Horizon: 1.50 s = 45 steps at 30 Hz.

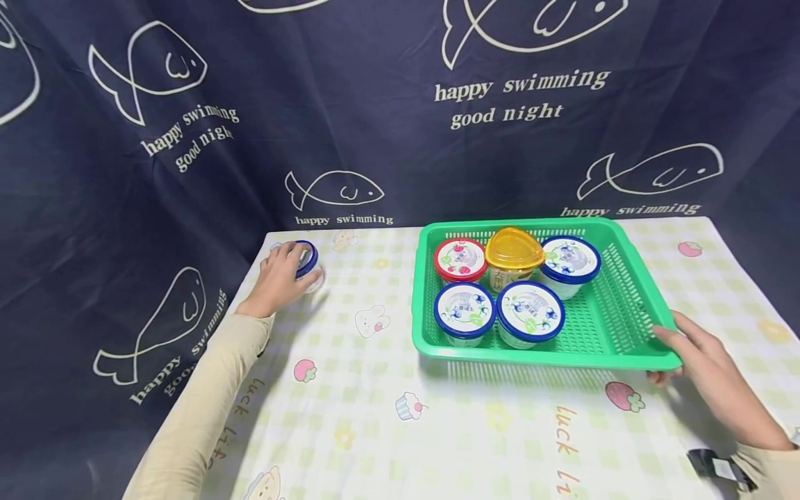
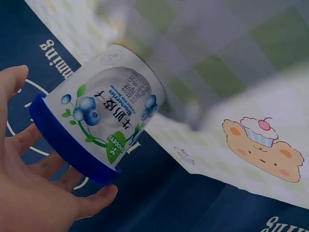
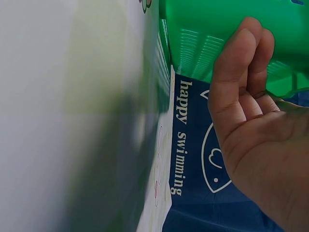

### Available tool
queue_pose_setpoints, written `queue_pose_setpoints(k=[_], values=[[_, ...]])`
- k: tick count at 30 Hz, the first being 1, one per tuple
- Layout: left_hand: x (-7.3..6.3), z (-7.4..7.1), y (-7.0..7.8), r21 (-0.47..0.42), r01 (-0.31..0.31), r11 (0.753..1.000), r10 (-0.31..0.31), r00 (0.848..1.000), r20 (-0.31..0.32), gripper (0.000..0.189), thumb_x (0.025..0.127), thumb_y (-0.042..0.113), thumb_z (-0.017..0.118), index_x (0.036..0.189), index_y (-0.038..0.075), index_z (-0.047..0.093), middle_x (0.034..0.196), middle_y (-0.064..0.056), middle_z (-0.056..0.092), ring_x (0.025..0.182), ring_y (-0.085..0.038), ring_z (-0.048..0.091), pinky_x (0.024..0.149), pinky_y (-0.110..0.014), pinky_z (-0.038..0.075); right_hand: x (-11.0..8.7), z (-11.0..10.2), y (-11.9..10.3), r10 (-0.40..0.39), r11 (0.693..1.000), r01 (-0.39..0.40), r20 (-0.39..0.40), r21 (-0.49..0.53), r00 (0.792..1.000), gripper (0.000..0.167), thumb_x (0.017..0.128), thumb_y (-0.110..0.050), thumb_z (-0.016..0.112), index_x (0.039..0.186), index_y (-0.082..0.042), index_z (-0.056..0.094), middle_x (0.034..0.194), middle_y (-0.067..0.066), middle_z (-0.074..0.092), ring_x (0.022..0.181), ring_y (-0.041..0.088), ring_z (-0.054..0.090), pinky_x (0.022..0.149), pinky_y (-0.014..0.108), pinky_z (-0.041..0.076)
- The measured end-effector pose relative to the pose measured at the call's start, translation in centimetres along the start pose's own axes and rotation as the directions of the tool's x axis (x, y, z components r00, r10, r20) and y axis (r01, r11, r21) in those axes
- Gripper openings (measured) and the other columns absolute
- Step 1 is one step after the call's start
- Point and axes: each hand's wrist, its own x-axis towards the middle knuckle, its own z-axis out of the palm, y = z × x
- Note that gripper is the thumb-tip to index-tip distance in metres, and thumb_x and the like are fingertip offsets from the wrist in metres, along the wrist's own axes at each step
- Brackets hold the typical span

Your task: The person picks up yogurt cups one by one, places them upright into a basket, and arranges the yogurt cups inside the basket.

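Observation:
At the table's far left corner in the head view, my left hand (image 1: 278, 279) reaches over a white cup (image 2: 106, 104) with a blue lid and blueberries printed on its side. Its fingers (image 2: 94, 203) curl about the lid, the thumb lying along the opposite edge. My right hand (image 1: 712, 375) grips the near right corner of a green basket (image 1: 625, 360), thumb over the rim and fingers below. In the basket stand blue-lidded cups (image 1: 530, 312), a red-lidded cup (image 1: 460, 258) and a cup with a yellow lid (image 1: 514, 248).
A pale checked tablecloth (image 1: 369, 389) with printed fruit and cakes covers the table. Dark blue cloth (image 1: 387, 125) with fish drawings hangs behind it and along the left side. The cups stand in the basket's left and middle parts.

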Motion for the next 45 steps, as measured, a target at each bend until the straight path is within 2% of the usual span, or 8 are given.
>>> queue_pose_setpoints(k=[12, 18, 24, 35, 41, 45], values=[[0.1, 0.1, -0.7, 0.01, -0.027, 1.0, 0.027, 0.999, -0.022, 0.05, 0.09, 0.033, 0.07, 0.128, 0.005, 0.054, 0.133, -0.027, 0.047, 0.123, -0.051, 0.042, 0.091, -0.067, 0.037, 0.0, 0.0, -0.1, -0.003, 1.0, 0.003, 0.001, 0.012, 1.0, 0.022, 0.108, -0.024, 0.041, 0.129, -0.024, 0.049, 0.07, 0.01, 0.065, 0.058, 0.026, 0.063, 0.053, 0.034, 0.052], [0.3, 0.1, -0.8, 0.008, -0.037, 0.999, 0.038, 0.999, -0.029, 0.047, 0.091, 0.032, 0.07, 0.125, 0.003, 0.055, 0.131, -0.029, 0.048, 0.12, -0.052, 0.045, 0.091, -0.067, 0.038, -0.1, -0.1, -0.1, 0.005, 1.0, -0.005, 0.006, 0.014, 1.0, 0.024, 0.108, -0.025, 0.041, 0.131, -0.024, 0.049, 0.07, 0.01, 0.065, 0.058, 0.026, 0.063, 0.054, 0.034, 0.052], [0.5, 0.1, -1.0, 0.0, -0.026, 1.0, 0.026, 0.999, -0.042, 0.047, 0.092, 0.033, 0.069, 0.125, 0.001, 0.056, 0.13, -0.029, 0.049, 0.115, -0.052, 0.049, 0.089, -0.067, 0.04, -0.2, 0.1, 0.0, -0.025, 0.999, 0.024, 0.007, 0.022, 1.0, 0.026, 0.109, -0.023, 0.04, 0.133, -0.021, 0.049, 0.071, 0.01, 0.066, 0.058, 0.026, 0.064, 0.053, 0.035, 0.053], [0.9, 0.0, -0.9, -0.028, -0.008, 1.0, 0.008, 1.0, -0.002, 0.049, 0.091, 0.033, 0.071, 0.127, 0.004, 0.055, 0.132, -0.029, 0.047, 0.118, -0.053, 0.045, 0.091, -0.068, 0.039, -0.1, 0.2, 0.1, -0.042, 0.999, 0.042, 0.0, 0.018, 0.999, 0.028, 0.109, -0.023, 0.039, 0.135, -0.017, 0.048, 0.071, 0.011, 0.066, 0.058, 0.026, 0.064, 0.052, 0.036, 0.054], [1.0, -0.5, -0.2, -0.035, -0.034, 0.999, 0.033, 0.999, -0.015, 0.052, 0.088, 0.033, 0.074, 0.127, 0.003, 0.056, 0.133, -0.032, 0.046, 0.118, -0.053, 0.044, 0.093, -0.068, 0.038, -0.1, 0.3, 0.2, -0.029, 0.999, 0.03, -0.007, 0.026, 1.0, 0.027, 0.108, -0.022, 0.04, 0.135, -0.022, 0.048, 0.071, 0.009, 0.066, 0.058, 0.024, 0.064, 0.051, 0.035, 0.053], [1.2, -1.0, 0.8, -0.028, -0.058, 0.998, 0.057, 0.997, -0.043, 0.056, 0.086, 0.033, 0.075, 0.128, 0.0, 0.056, 0.132, -0.035, 0.048, 0.118, -0.054, 0.043, 0.095, -0.068, 0.036, 0.0, 0.3, 0.3, -0.02, 0.999, 0.02, -0.013, 0.038, 1.0, 0.027, 0.108, -0.021, 0.041, 0.134, -0.024, 0.048, 0.07, 0.009, 0.066, 0.057, 0.024, 0.064, 0.051, 0.035, 0.053]])
